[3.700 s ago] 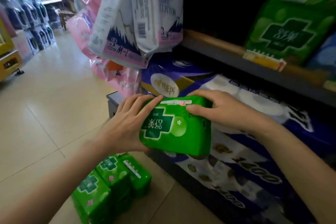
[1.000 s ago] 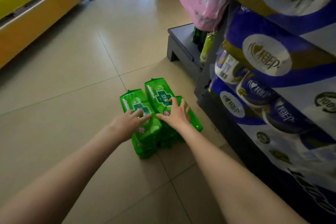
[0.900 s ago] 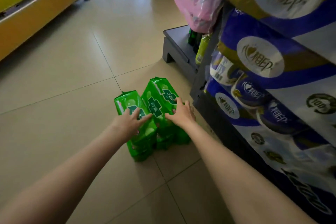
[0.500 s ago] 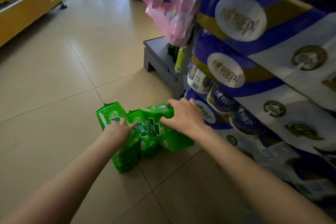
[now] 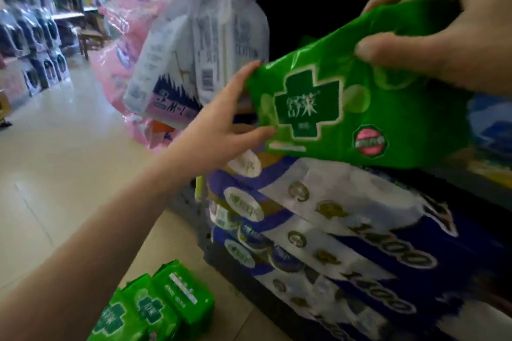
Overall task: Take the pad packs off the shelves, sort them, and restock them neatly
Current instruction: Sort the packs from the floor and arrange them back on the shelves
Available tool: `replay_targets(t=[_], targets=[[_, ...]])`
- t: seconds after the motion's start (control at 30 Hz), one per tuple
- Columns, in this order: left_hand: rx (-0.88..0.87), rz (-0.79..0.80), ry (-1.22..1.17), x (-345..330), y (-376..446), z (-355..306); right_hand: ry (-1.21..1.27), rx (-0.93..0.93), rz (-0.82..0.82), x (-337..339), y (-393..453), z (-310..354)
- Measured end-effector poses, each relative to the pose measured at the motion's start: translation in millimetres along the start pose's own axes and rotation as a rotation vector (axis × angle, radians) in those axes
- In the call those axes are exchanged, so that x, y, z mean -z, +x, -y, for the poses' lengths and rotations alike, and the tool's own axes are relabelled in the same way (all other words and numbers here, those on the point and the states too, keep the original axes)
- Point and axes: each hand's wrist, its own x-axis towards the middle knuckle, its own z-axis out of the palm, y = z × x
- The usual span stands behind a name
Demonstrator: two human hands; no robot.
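We judge the green pack [image 5: 346,108] light, soft and slick. Held mid-air before the shelf, our right hand [image 5: 454,30] pinches its top edge; left hand [image 5: 219,130] fingers spread at its end.

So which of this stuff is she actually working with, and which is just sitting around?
In the job:
- glossy green plastic pad pack, gripped by the right hand, touched by the left hand
- green pad packs on the tiled floor

Just there:
- blue-and-white tissue-roll bundles
- hanging pink and white packs
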Motion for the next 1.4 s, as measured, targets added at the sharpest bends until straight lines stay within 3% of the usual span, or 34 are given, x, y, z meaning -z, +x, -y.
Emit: replay_targets(t=[0.13,0.2,0.3,0.5,0.6,0.73,0.83,0.97,1.07,1.23,1.4], targets=[[-0.215,-0.027,0.375,-18,62,-29,-0.164,-0.078,-0.233,16,24,-42],[-0.233,-0.09,0.447,-24,89,-29,-0.195,-0.12,-0.246,0,51,-60],[-0.146,-0.118,0.497,-29,128,-15,-0.232,-0.132,-0.157,-32,95,-92],[0.04,0.049,0.595,-45,179,19,-0.224,-0.145,0.011,-70,140,-144],[0.087,0.061,0.558,-53,194,29,-0.44,-0.078,0.063,-73,140,-154],[0.133,0.074,0.508,-69,209,31,-0.622,0.099,-0.151,-71,126,-144],[0.134,0.078,0.625,-81,220,34,-0.74,0.046,-0.337,-54,102,-157],[0.225,0.099,0.773,-109,241,32,-0.879,-0.1,-0.089,-43,75,-189],[0.294,0.073,0.868,-138,258,29,-0.904,-0.111,-0.043,-49,75,-195],[0.359,0.083,0.859,-162,284,36,-0.9,-0.043,-0.232,-65,77,-216],[0.359,0.088,0.798,-166,290,43,-0.914,-0.022,-0.266,-68,75,-217]])
